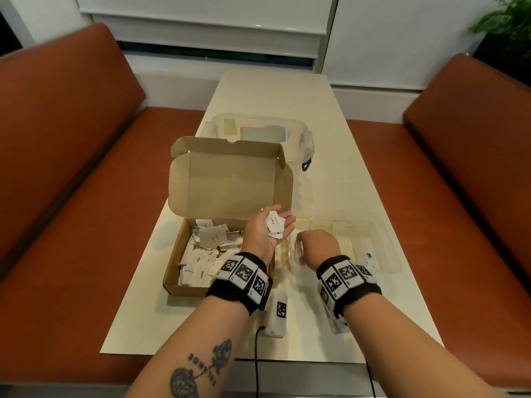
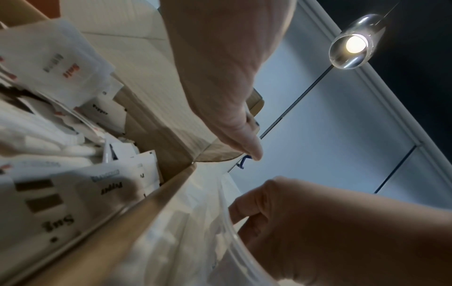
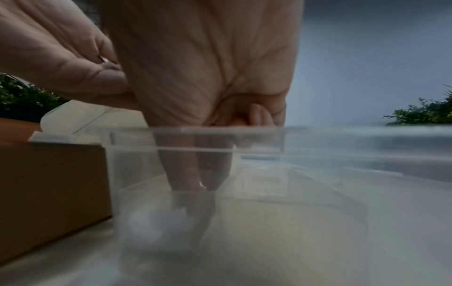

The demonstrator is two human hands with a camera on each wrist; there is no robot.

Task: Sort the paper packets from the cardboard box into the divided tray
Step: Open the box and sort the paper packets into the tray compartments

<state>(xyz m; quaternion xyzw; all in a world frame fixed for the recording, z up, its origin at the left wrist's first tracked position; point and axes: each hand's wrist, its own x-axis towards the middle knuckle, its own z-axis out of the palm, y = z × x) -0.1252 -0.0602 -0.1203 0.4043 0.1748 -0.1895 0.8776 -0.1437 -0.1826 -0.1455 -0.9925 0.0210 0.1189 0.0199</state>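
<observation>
An open cardboard box (image 1: 172, 271) on the table's left holds several white paper packets (image 1: 198, 262); their Pepper, Salt and Sugar prints show in the left wrist view (image 2: 73, 193). My left hand (image 1: 267, 234) hovers palm up over the box's right edge, with several packets (image 1: 275, 224) lying on it. The clear divided tray (image 1: 385, 234) sits to the right of the box. My right hand (image 1: 316, 248) reaches down into its near-left compartment, pinching a packet (image 1: 298, 249). In the right wrist view the fingertips (image 3: 188, 185) touch a blurred white packet (image 3: 164, 220) at the compartment floor.
A clear lidded container (image 1: 258, 130) stands behind the box's raised lid. A white marker block (image 1: 277, 314) with a black cable lies near the table's front edge. Orange benches (image 1: 71, 168) flank the narrow table. One packet with a green mark (image 1: 369, 257) lies in the tray's near-right part.
</observation>
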